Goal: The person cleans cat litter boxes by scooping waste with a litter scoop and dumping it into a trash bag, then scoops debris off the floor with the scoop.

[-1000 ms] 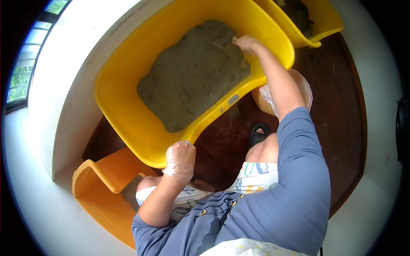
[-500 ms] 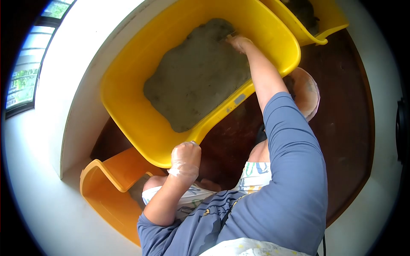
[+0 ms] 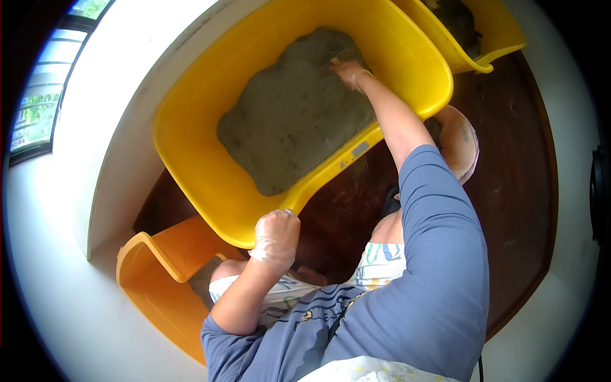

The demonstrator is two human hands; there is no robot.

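A large yellow litter box (image 3: 191, 184) stands before me, tilted in my view, with grey litter (image 3: 293, 114) spread over its bottom. My left hand (image 3: 277, 230), in a thin clear plastic glove, is closed around the low front rim of the box. My right hand (image 3: 350, 73), gloved the same way, reaches over the rim to the far right part of the litter. Its fingers are closed, and a small pale thing shows at their tips, too unclear to name.
At the lower left stands an orange box (image 3: 149, 280) with grey material inside. Another yellow box (image 3: 503, 41) at the upper right holds a dark shape (image 3: 455, 25). A round pinkish object (image 3: 459, 143) sits beside my right arm. A white wall (image 3: 127, 121) borders the left.
My right hand has moved slightly left and down across the litter, away from the box's right wall. My left hand keeps its hold on the rim.
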